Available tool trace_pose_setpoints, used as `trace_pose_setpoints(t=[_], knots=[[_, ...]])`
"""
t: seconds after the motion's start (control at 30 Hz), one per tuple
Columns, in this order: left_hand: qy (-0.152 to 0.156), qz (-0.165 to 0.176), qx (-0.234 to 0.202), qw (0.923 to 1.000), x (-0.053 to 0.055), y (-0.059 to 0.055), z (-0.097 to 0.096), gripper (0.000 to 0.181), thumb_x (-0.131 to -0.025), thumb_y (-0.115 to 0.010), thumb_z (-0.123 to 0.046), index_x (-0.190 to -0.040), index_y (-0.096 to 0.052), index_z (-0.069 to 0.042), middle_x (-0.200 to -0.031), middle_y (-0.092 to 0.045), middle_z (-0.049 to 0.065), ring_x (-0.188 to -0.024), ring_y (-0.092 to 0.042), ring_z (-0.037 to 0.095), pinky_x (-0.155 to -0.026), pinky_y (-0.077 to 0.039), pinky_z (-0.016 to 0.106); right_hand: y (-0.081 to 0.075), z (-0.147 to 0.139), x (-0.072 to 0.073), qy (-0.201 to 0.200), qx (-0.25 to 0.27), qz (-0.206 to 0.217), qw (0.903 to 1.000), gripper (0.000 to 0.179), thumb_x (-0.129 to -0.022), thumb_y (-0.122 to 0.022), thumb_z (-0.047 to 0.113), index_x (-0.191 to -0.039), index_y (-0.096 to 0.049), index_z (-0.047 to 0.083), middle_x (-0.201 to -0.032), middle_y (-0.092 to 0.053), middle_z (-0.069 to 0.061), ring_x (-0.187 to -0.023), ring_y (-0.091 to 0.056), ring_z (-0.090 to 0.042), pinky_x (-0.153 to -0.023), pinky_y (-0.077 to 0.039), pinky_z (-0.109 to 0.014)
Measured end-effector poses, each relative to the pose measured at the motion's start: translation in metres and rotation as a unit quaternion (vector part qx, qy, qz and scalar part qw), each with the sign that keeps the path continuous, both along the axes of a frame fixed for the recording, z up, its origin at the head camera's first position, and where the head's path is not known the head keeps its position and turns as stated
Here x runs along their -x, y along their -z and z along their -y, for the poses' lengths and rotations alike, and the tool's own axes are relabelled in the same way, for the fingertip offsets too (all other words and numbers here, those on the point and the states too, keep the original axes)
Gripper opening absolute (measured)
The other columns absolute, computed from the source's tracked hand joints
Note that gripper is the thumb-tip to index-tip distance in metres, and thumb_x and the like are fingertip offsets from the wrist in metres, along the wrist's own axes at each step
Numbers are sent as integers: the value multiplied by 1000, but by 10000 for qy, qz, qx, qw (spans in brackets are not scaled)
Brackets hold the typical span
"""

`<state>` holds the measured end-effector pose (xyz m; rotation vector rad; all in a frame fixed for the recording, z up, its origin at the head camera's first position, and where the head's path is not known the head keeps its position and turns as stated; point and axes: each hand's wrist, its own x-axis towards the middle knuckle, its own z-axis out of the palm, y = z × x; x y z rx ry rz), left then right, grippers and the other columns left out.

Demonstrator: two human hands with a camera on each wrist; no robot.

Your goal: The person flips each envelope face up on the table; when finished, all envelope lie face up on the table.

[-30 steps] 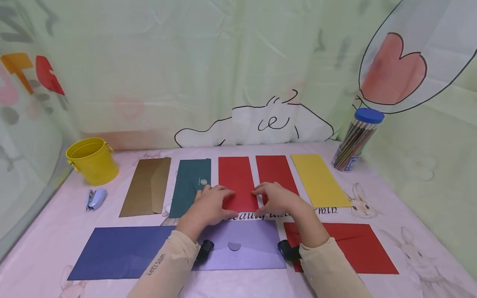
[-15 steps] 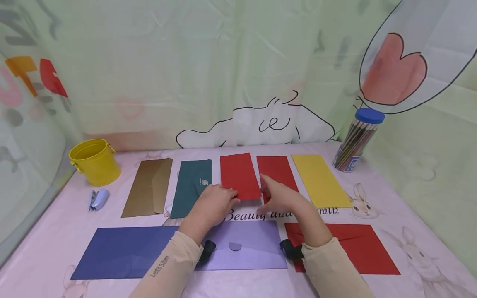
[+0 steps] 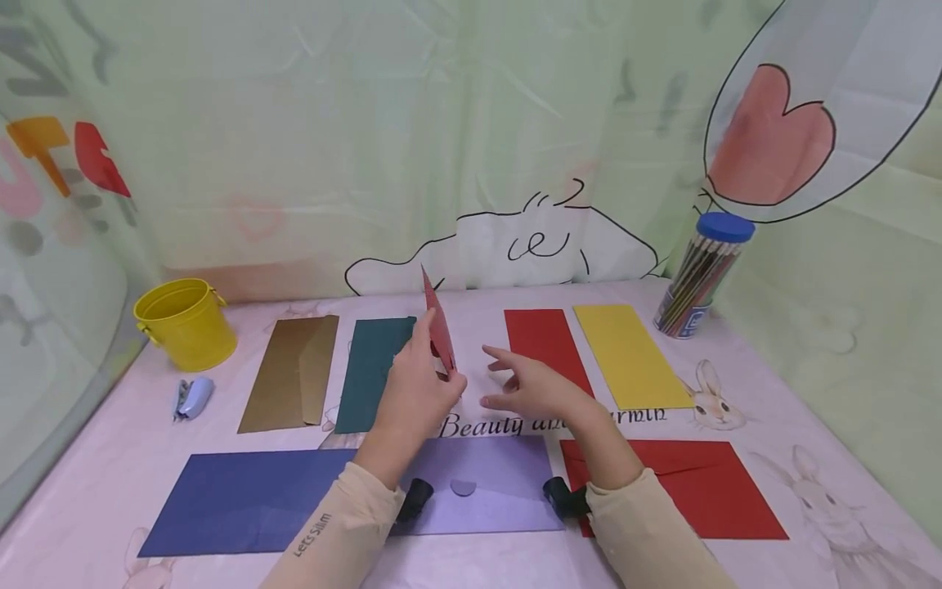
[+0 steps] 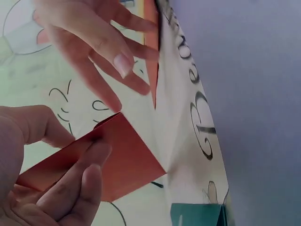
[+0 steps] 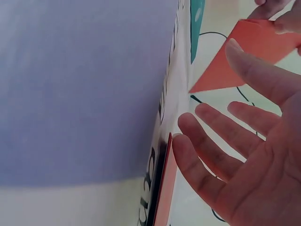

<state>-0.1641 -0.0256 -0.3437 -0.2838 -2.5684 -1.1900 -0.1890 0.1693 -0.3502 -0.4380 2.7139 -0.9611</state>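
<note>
Red flat paper envelope is up on edge above the pink rabbit-print table, pinched in my left hand. My right hand is near, fingers spread apart.

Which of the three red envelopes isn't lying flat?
The held red envelope, tilted up in the left hand. The back red envelope, beside the yellow envelope, and the front red envelope, right of the lilac envelope, lie flat on the table.
</note>
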Motion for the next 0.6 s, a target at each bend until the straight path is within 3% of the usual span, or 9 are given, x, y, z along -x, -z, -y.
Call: trace_pose_setpoints(t=[0.1, 0.23, 0.4, 0.6], knots=[[-42, 563, -559, 9968, 0, 0, 0, 88, -77, -82, -7, -150, -32, -9, -116, -63, 18, -94, -68, 30, -74, -59, 43, 1, 0, 0, -54, 30, -28, 10000, 80, -89, -78, 28, -157, -38, 16, -140, -57, -15, -108, -64, -28, -87, -55, -42], [-91, 1135, -701, 9910, 1, -1, 2, 85, -72, -86, -10, -142, -36, -8, -114, -62, 18, -97, -65, 32, -75, -59, 45, 0, 0, 0, -92, 75, -22, 9999, 76, -90, -77, 24, -156, -40, 15, -140, -56, -16, -110, -64, -31, -84, -57, -40], [-5, 1766, -461, 9832, 2, 0, 5, 78, -75, -86, -17, -137, -40, -8, -116, -60, 18, -101, -63, 34, -79, -58, 46, 1, -2, 1, -144, -46, 73, 9999, 66, -91, -76, 21, -149, -48, 6, -136, -58, -16, -107, -63, -29, -79, -57, -35], [126, 2435, 227, 9695, 4, 4, 9, 68, -85, -78, -27, -138, -40, -11, -108, -60, 14, -91, -63, 29, -78, -55, 47, 2, -3, 2, 7, -204, 167, 9997, 61, -89, -78, 21, -143, -55, 2, -127, -62, -13, -107, -60, -27, -80, -56, -35]])
